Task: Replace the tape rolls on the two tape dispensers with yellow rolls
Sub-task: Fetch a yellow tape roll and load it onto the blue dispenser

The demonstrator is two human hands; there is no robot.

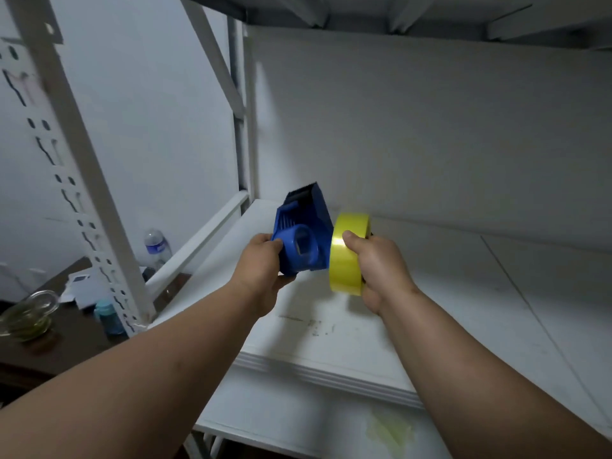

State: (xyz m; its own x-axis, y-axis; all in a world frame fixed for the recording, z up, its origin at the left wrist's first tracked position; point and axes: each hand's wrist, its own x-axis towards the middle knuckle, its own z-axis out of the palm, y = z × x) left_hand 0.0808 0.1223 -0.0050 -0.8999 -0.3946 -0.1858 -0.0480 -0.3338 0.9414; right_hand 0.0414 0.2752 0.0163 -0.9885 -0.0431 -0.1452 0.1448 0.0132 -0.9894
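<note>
White walls all round, white metal shelving (pixel 82 180) rising at far left, with a dark counter (pixel 49 346) low beside it carrying a glass jar (pixel 26 316), a small teal bottle (pixel 111 318), some papers (pixel 81 283) and a clear water bottle (pixel 157 245). Further right, a white shelf (pixel 331 352) spreading under both arms, scuffed near the middle, with a yellowish stain at its near edge.

Left hand (pixel 261 270) now, held above that shelf: fingers curled round the near end of the blue tape dispenser (pixel 301 233), thumb pressed on the blue hub. Dispenser's long axis running away from the camera and upward, serrated cutter end pointing at the back wall, hub bare, open side facing right. Left forearm reaching in diagonally from the lower left corner, wrist straight.

Just right of it, the yellow roll (pixel 346 256), standing on edge, its flat face turned toward the dispenser and touching or nearly touching its side. Right hand (pixel 381 270) gripping that roll, thumb on the outer band, fingers wrapped behind. Right forearm coming in from the lower right, wrist slightly bent inward.
</note>
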